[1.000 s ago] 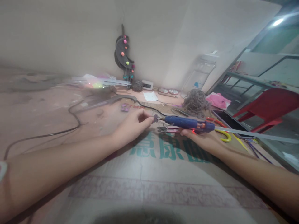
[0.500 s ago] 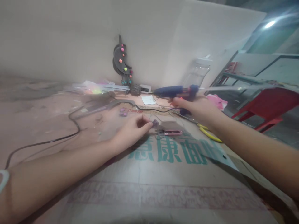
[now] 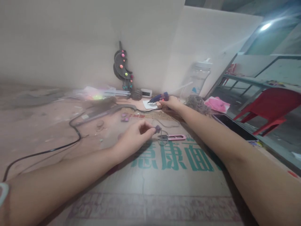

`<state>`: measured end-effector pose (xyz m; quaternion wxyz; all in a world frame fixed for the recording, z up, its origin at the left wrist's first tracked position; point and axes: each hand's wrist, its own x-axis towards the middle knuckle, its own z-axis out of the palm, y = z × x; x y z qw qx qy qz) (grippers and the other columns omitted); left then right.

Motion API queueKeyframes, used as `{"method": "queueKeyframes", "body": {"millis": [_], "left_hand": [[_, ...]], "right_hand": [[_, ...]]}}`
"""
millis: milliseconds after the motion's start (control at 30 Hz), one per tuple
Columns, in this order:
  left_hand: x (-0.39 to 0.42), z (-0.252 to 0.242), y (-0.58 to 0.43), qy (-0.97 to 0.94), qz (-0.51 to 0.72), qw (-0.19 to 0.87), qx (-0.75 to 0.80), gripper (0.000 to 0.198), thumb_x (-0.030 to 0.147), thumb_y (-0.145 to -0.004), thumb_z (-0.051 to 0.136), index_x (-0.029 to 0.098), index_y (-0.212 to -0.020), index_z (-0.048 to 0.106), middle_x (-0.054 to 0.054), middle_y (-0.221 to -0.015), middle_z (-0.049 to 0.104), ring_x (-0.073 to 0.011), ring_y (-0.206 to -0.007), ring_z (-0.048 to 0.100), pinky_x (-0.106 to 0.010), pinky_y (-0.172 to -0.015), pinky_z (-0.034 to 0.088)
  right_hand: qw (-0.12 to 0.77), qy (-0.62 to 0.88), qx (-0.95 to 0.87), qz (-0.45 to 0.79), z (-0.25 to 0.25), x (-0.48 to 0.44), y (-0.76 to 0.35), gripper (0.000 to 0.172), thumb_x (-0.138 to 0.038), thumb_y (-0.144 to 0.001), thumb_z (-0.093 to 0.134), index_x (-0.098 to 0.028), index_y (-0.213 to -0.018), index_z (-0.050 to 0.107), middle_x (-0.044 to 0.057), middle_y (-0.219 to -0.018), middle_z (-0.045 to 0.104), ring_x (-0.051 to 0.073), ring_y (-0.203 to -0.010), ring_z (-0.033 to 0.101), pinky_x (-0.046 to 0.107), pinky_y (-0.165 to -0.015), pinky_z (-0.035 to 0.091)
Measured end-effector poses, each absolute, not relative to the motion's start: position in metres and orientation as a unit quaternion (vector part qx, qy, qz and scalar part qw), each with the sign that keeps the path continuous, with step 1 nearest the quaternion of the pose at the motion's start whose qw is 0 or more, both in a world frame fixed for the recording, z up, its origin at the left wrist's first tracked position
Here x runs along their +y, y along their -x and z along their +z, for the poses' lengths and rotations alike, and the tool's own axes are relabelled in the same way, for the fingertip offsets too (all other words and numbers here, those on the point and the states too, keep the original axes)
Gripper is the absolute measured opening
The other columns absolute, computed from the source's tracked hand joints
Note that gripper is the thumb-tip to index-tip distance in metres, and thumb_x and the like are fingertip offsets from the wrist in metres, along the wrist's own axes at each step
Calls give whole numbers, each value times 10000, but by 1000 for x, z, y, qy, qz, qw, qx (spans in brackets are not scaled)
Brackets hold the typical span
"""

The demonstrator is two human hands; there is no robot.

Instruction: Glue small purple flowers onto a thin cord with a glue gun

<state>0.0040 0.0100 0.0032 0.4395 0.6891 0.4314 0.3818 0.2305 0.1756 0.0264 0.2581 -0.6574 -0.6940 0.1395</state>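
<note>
My left hand [image 3: 135, 135] pinches a small purple ornament [image 3: 158, 128] just above the cardboard sheet [image 3: 164, 182] with green characters. A thin wire loops from the ornament over the sheet. My right hand [image 3: 171, 103] is stretched far forward and grips the blue glue gun [image 3: 158, 98], whose nozzle rests on a white paper scrap [image 3: 150, 105] near the wall. Pink thread snips [image 3: 172, 137] lie on the cardboard just right of the ornament.
A black cable [image 3: 70, 131] crosses the table on the left. A twine bundle [image 3: 197, 104], pink cloth [image 3: 217, 104], a phone [image 3: 235, 126] and a clear bottle [image 3: 198, 78] are on the right. A dark crescent decoration [image 3: 122, 67] leans on the wall. A red chair [image 3: 275, 108] stands beyond.
My right hand has carried the glue gun from beside the ornament, up and forward, and lowered it onto the white paper by the wall. My left hand has stayed with the ornament.
</note>
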Motion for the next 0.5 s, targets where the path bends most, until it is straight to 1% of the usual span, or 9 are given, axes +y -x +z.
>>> {"method": "queueKeyframes", "body": {"millis": [100, 167, 267, 333, 433, 467, 500], "left_hand": [[11, 2, -4, -683, 386, 446, 431, 213, 393, -894, 615, 190, -834, 584, 14, -735, 622, -145, -680, 560, -278, -640, 405], [11, 2, -4, -678, 390, 447, 433, 223, 402, -896, 615, 189, -836, 585, 14, -735, 619, -144, -683, 559, -277, -641, 405], [12, 2, -3, -676, 397, 447, 431, 234, 412, -892, 624, 187, -838, 588, 10, -737, 622, -145, -683, 563, -276, -637, 408], [12, 2, -3, -676, 402, 447, 426, 226, 400, -891, 626, 185, -831, 589, 6, -740, 630, -144, -680, 569, -276, -639, 414], [12, 2, -3, -676, 410, 444, 423, 213, 384, -882, 637, 180, -834, 599, -3, -762, 648, -145, -697, 585, -275, -656, 431], [12, 2, -3, -676, 411, 443, 422, 211, 381, -877, 643, 178, -833, 603, -7, -770, 653, -147, -705, 591, -275, -660, 435], [12, 3, -3, -675, 413, 444, 420, 212, 380, -871, 649, 177, -832, 604, -9, -777, 657, -148, -712, 596, -275, -664, 439]], "right_hand": [[234, 658, -704, 131, 28, 175, -238, 304, -380, -915, 646, -106, -1022, 724, 105, -945, 766, 202, -849, 679, 278, -800, 499], [219, 658, -711, 120, 32, 171, -243, 326, -395, -907, 655, -107, -1042, 728, 112, -975, 770, 211, -872, 685, 281, -811, 492], [214, 656, -717, 96, 37, 160, -251, 333, -364, -887, 681, -105, -1092, 725, 135, -1081, 764, 231, -955, 684, 285, -849, 474], [221, 654, -719, 81, 40, 147, -254, 316, -343, -894, 667, -109, -1098, 724, 137, -1090, 765, 236, -960, 682, 289, -847, 468], [255, 651, -713, 50, 46, 118, -255, 307, -396, -939, 590, -131, -1017, 722, 113, -994, 768, 229, -900, 668, 302, -824, 462], [281, 651, -705, 30, 48, 106, -254, 311, -425, -937, 584, -140, -944, 708, 104, -959, 757, 226, -886, 655, 304, -817, 460], [332, 638, -694, 12, 49, 93, -251, 296, -437, -916, 609, -155, -866, 682, 84, -894, 740, 214, -845, 639, 301, -796, 461]]}}
